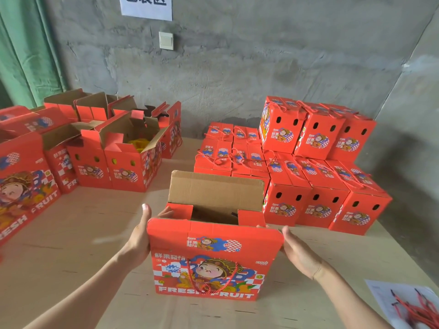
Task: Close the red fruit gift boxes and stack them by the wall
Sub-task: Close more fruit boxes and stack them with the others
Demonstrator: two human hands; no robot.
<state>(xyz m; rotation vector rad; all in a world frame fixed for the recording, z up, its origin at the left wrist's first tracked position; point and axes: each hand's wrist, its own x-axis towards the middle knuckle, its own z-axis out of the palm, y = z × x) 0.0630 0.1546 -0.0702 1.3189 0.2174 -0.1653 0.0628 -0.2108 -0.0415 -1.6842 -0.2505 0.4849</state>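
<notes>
box: the red gift box [213,264] is stood on the table [90,233] at near centre, its far flap [216,191] upright and its top left open; a rope handle [211,279] is hung down its near face.
left hand [140,236]: laid flat against the box's left side, thumb raised, fingers stretched toward the small left flap; nothing is clasped.
right hand [299,255]: set flat against the box's upper right edge, fingers straight, nothing clasped.
stack: closed boxes [318,167] are piled by the wall, far right.
far left: open boxes [123,153] are ranged together.
</notes>
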